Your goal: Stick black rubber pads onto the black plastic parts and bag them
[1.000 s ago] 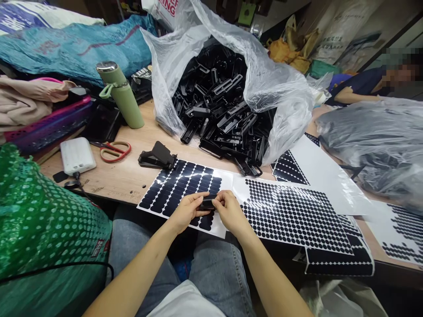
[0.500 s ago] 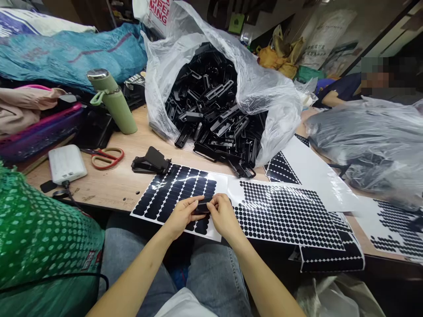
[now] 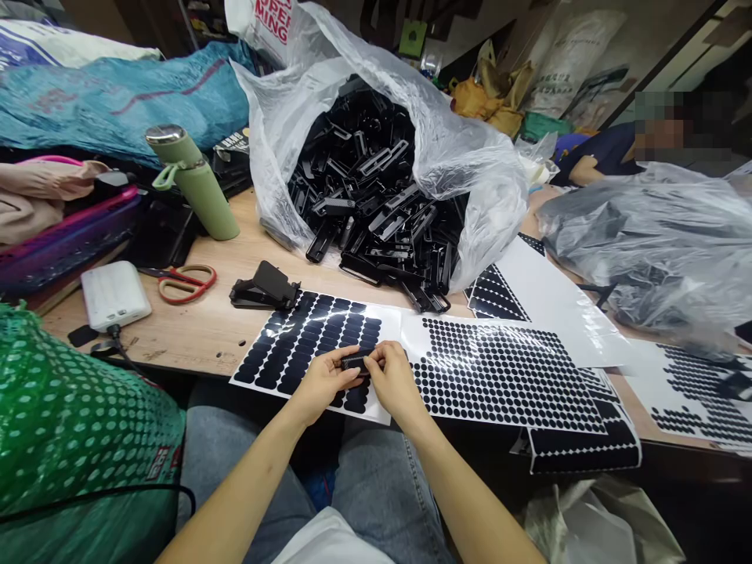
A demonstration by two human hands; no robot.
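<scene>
Between my hands, over the sticker sheets, is a small black plastic part (image 3: pixel 354 361). My left hand (image 3: pixel 322 385) is closed on its left end, thumb below and fingers above. The fingertips of my right hand (image 3: pixel 392 379) pinch its right end and hide some of it. Beneath them lies a white sheet with black oblong stickers (image 3: pixel 305 337). A sheet with small round black stickers (image 3: pixel 505 376) adjoins it on the right. Behind the oblong stickers sits a folded black plastic holder (image 3: pixel 267 286).
A clear plastic bag (image 3: pixel 493 188) spills black plastic parts (image 3: pixel 376 204) onto the table. To the left are red-handled scissors (image 3: pixel 188 283), a white power bank (image 3: pixel 115 294) and a green bottle (image 3: pixel 200 188). Another filled bag (image 3: pixel 658 251) lies right, near a person (image 3: pixel 611 157).
My left fingers have shifted on the black plastic part, and the part has turned slightly in my hands. The whole view has moved a little.
</scene>
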